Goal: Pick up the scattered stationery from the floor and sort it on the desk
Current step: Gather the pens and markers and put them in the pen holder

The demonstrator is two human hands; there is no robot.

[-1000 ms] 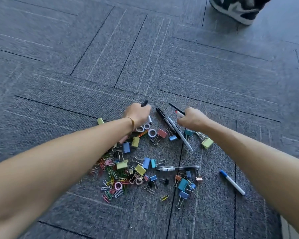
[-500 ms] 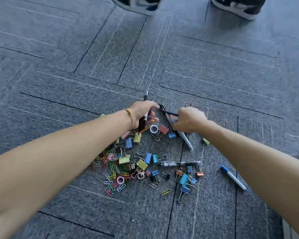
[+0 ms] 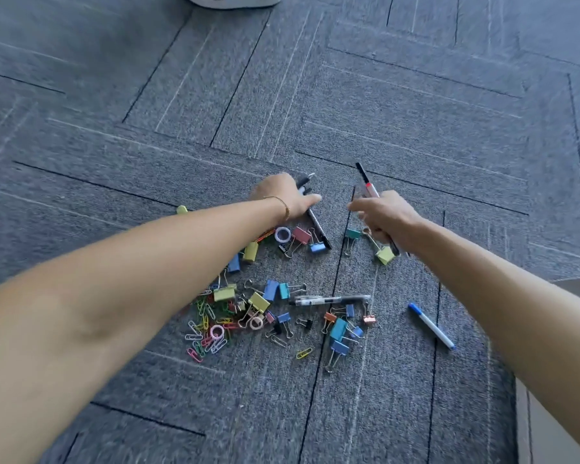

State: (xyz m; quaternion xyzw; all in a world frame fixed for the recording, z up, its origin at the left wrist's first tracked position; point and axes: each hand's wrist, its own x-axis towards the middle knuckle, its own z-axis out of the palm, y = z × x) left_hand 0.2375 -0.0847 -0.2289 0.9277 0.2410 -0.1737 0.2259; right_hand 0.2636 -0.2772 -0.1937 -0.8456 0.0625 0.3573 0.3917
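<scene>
Since half a second ago both hands have drawn apart: the right hand (image 3: 387, 214) has lifted off the pile, while the left hand (image 3: 283, 195) stays low at centre frame. Both bare forearms reach forward from the lower corners over the grey carpet-tile floor (image 3: 416, 112). Left fingers curl round several dark marker pens (image 3: 317, 226) whose tips touch the carpet. Right fingers grip a slim black-and-red pen (image 3: 365, 180) pointing to the upper frame, with one finger stretched toward the left. Below the hands lie scattered coloured binder clips (image 3: 272, 289) and a heap of bright paper clips (image 3: 208, 323); a clear gel pen (image 3: 329, 299) lies across them, and a white pen with a blue cap (image 3: 431, 325) rests apart at lower right.
</scene>
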